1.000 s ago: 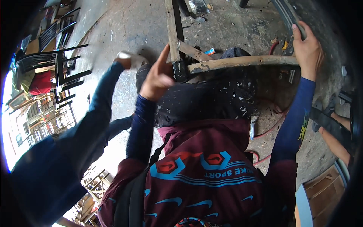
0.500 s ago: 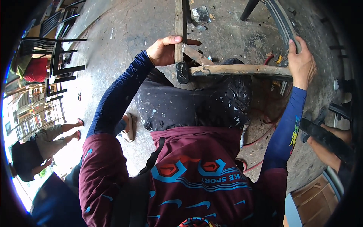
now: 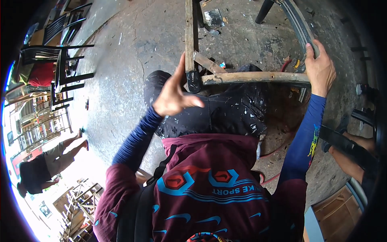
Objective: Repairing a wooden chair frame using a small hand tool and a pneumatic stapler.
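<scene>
A wooden chair frame (image 3: 250,76) with worn, partly black paint rests across my lap. My left hand (image 3: 173,94) is beside its near-left corner, fingers extended and thumb spread away from them. Its fingertips lie along the side of the upright leg (image 3: 190,38); whether they touch it I cannot tell. My right hand (image 3: 321,72) grips the frame at its right corner, where the curved dark rail (image 3: 296,22) meets the front rail. Inside the left corner a short diagonal wooden brace (image 3: 209,62) joins the rails.
Black chairs (image 3: 60,66) stand on the left, and a person (image 3: 44,165) is beyond them. Another person's leg (image 3: 346,161) shows at the right next to a dark board (image 3: 342,141). A red hose (image 3: 276,152) and scraps lie on the concrete floor (image 3: 161,36).
My left hand has let go of the upright leg and come down toward me, its fingers opening out. My right hand keeps its hold. The frame has barely shifted.
</scene>
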The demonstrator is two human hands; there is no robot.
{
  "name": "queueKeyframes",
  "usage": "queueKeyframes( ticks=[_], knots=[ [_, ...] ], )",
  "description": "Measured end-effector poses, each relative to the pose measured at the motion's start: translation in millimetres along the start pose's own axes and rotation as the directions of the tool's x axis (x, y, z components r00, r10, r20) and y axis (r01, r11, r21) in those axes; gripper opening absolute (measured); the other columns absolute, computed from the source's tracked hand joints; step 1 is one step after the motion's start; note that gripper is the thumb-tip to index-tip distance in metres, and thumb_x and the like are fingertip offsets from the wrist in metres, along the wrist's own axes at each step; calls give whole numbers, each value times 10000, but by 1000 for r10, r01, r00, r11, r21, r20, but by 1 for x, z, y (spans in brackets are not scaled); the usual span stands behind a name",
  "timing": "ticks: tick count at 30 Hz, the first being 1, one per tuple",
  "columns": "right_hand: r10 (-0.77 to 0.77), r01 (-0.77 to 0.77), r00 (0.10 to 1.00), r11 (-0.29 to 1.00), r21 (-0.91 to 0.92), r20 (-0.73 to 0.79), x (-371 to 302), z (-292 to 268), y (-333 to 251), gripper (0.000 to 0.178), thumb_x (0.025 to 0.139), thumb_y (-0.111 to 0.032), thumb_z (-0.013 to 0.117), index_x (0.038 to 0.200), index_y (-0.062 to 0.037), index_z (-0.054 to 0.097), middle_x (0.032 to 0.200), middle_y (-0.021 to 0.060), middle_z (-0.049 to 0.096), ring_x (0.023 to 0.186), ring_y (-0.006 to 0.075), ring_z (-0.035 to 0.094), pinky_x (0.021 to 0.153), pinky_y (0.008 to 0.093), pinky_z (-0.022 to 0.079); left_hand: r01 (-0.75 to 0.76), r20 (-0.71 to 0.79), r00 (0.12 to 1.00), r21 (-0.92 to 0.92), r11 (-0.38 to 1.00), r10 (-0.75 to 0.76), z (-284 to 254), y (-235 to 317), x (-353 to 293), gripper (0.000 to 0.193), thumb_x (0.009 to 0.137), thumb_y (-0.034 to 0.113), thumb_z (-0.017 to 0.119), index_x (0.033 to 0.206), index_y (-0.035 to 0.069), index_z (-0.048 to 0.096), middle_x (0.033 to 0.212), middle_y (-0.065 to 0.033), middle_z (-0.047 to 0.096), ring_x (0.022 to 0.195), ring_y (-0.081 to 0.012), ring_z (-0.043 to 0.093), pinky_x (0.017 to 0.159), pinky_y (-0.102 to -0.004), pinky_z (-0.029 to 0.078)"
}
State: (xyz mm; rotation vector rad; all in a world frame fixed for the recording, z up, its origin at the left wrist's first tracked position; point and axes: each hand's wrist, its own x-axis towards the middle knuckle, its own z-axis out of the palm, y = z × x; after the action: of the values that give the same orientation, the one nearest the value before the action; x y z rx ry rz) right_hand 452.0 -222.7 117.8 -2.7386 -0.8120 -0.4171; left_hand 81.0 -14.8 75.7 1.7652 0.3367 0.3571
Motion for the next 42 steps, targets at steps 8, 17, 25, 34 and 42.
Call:
queueKeyframes(
  ticks=[8,17,25,34,42],
  knots=[
    [-36,36,999,999,-8,-27,-4,-1,1,407,957,-456,579,1271,-213,668,1086,173,715,1022,397,668,858,471,524,-13,-366,925,249,968,106,46,-36,-2,383,715,52,795,1022,15,569,857,-61,642,751,-164,613,704,-339,525],
    [-35,41,990,998,41,-136,-7,-5,6,309,926,-356,646,1165,-176,724,1042,168,724,967,384,685,817,450,533,-32,-542,829,198,980,137,73,-48,-3,948,676,51,686,1535,-58,302,1042,-128,672,908,-210,666,867,-308,519],
    [-294,320,946,804,502,-132,-22,-25,-56,237,966,-232,643,1062,-36,735,972,157,744,889,255,730,774,336,545,-192,-565,795,113,975,221,74,-54,0,813,833,122,694,1519,-85,309,1268,-239,630,1113,-313,668,974,-343,493],
    [-468,246,556,882,401,687,-31,-8,-237,643,842,-611,708,937,24,751,654,47,621,675,155,610,695,309,492,-257,-623,713,197,946,323,77,-62,7,866,714,51,781,1484,-53,398,1431,-253,535,1296,-342,574,1076,-361,443],
    [-565,-34,594,693,720,572,-54,20,-236,357,880,-306,708,853,50,709,744,25,664,699,99,565,658,297,461,-225,-739,637,92,970,218,90,-62,10,780,715,87,758,1426,-56,472,1425,-288,520,1302,-413,540,1110,-414,412]
  ],
)
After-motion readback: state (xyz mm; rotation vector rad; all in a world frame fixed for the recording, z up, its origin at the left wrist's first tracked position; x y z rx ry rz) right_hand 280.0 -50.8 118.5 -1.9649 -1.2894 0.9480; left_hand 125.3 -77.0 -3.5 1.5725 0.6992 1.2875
